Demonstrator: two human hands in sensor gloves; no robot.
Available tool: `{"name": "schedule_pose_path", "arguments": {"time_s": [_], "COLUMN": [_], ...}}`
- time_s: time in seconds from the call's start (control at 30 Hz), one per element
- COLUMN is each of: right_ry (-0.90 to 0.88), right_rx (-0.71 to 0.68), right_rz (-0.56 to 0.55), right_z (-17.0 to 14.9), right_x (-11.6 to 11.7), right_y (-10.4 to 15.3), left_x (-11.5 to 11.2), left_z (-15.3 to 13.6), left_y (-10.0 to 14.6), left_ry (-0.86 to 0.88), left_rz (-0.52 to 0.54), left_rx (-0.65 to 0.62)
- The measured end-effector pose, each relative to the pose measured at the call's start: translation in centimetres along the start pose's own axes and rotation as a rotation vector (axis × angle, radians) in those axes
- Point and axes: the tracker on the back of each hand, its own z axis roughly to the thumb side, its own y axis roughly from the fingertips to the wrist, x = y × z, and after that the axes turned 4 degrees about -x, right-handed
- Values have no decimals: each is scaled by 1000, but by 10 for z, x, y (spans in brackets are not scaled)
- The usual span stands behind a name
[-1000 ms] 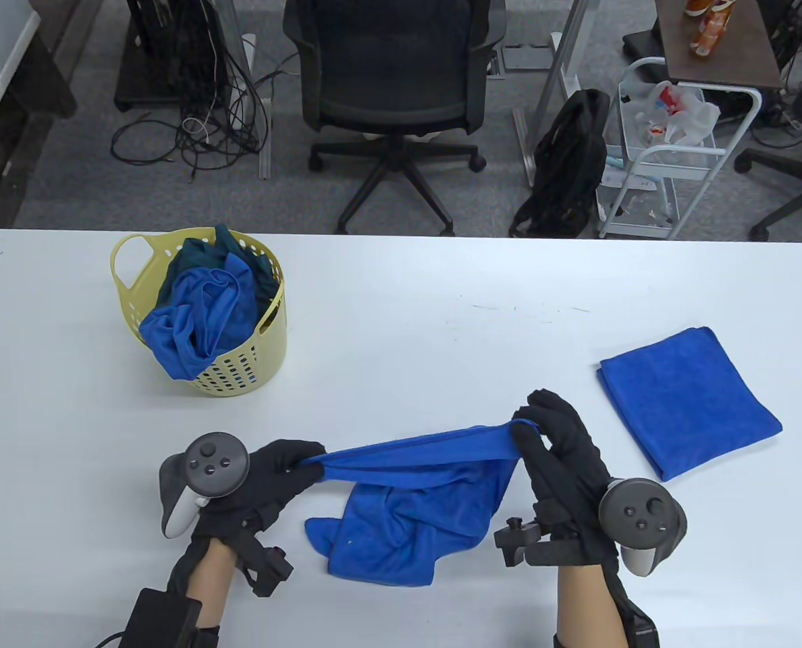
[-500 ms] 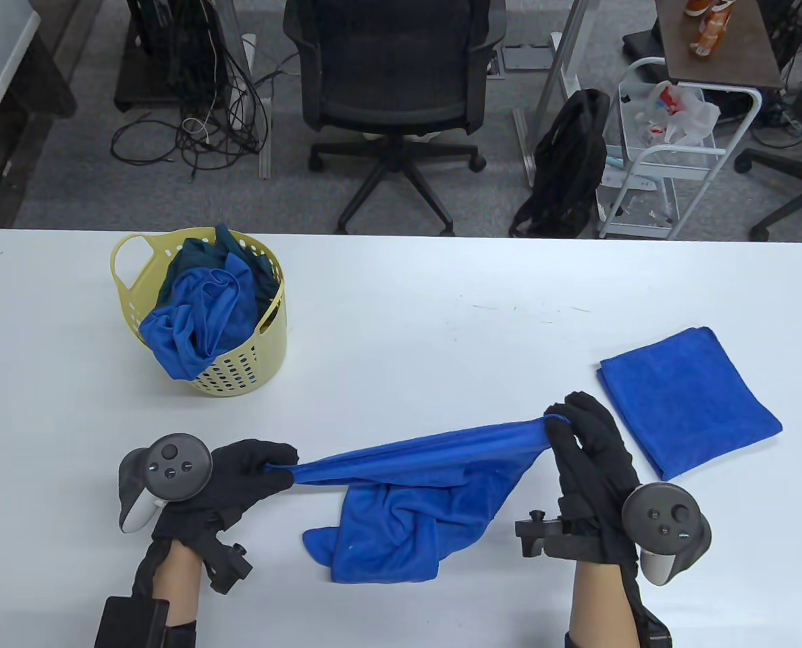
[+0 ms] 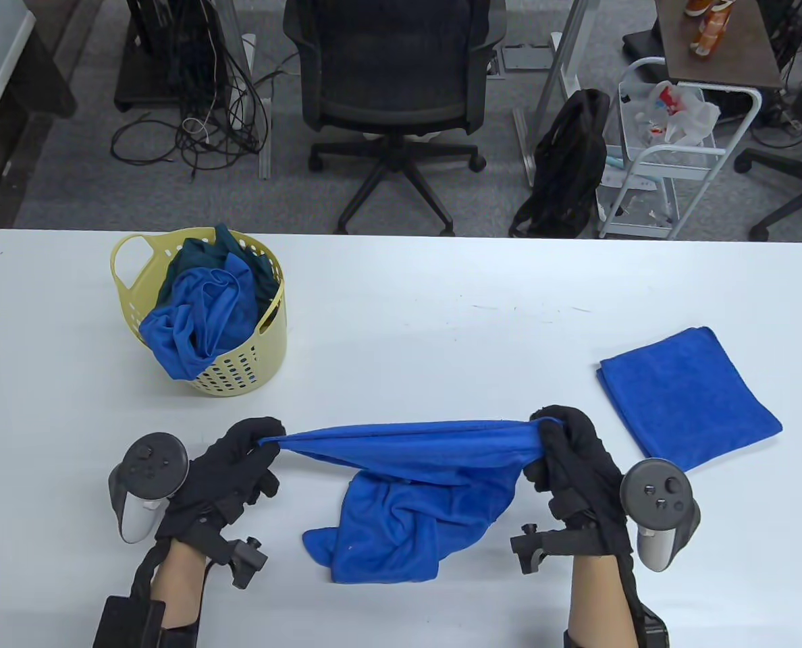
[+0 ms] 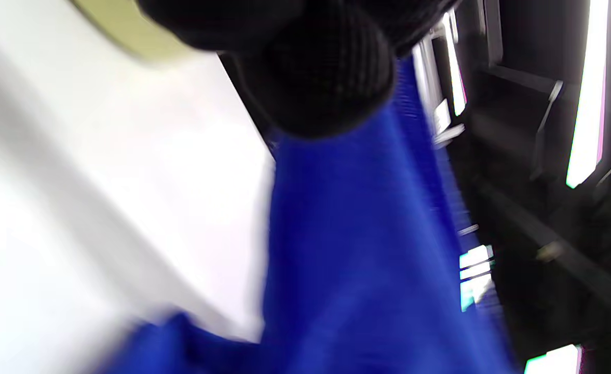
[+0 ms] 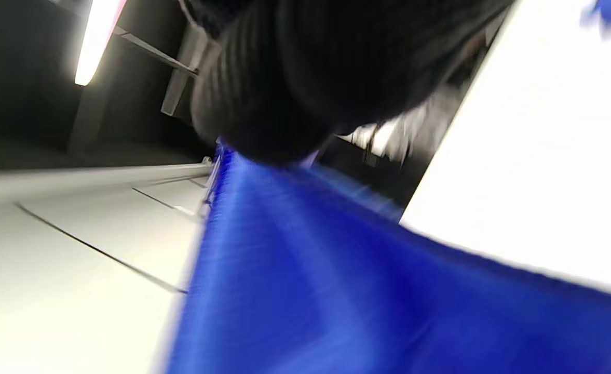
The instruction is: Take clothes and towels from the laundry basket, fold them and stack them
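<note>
A blue towel (image 3: 408,499) is stretched between my hands near the table's front edge. Its top edge is taut and level; the rest hangs crumpled onto the table. My left hand (image 3: 252,445) pinches the towel's left corner. My right hand (image 3: 553,439) grips the right corner. Both wrist views are blurred and show gloved fingers (image 4: 326,78) (image 5: 263,104) on blue cloth (image 4: 367,249) (image 5: 310,280). A folded blue towel (image 3: 688,401) lies on the table at the right. A yellow laundry basket (image 3: 239,368) at the left holds blue and dark green clothes (image 3: 202,304).
The white table (image 3: 414,337) runs across the whole view. Beyond its far edge stand a black office chair (image 3: 391,74), a black backpack (image 3: 566,162) and a white wire cart (image 3: 671,155).
My left hand has risen and moved right, so the towel's top edge is now level. My right hand has shifted slightly left. The towel's lower part still lies on the table.
</note>
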Motion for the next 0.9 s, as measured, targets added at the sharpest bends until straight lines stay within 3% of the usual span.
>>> {"name": "schedule_pose_path", "arguments": {"time_s": [0.07,0.1,0.13,0.17,0.2,0.23,0.27,0.3,0.33,0.37,0.4,0.43,0.5,0.6,0.7,0.8,0.9], "right_ry": [-313,-392,-348,-242,-59,52,242,373,511,479,388,230,86,166,173,306,527], "right_rx": [70,142,204,273,355,440,561,596,460,161,-67,-394,-637,-879,-924,-727,-505], "right_rz": [141,232,295,312,274,221,155,104,-43,-322,-487,-540,-497,-478,-453,-351,-239], "right_z": [-6,-9,-10,-10,-10,-9,-6,4,34,76,101,144,199,232,212,145,64], "right_x": [0,-2,-6,-10,-13,-13,-11,-12,-19,-22,-22,-27,-35,-48,-49,-43,-37], "right_y": [-4,-10,-19,-27,-44,-58,-80,-93,-107,-109,-111,-112,-92,-59,-42,-32,-23], "left_x": [-1,0,0,-3,-11,-19,-30,-33,-32,-26,-18,-8,10,20,17,6,-18], "left_z": [12,25,36,45,56,61,67,75,96,129,157,192,246,286,275,215,137], "left_y": [-4,-10,-18,-28,-46,-60,-87,-103,-123,-138,-145,-149,-137,-102,-81,-77,-68], "left_ry": [169,131,14,-87,-245,-304,-397,-464,-553,-601,-615,-621,-540,-526,-638,-749,-814], "left_rz": [-22,-45,-117,-218,-329,-331,-259,-187,40,331,494,535,606,606,573,408,189], "left_rx": [-13,83,236,306,393,447,546,565,451,189,-17,-231,-577,-834,-920,-732,-539]}}
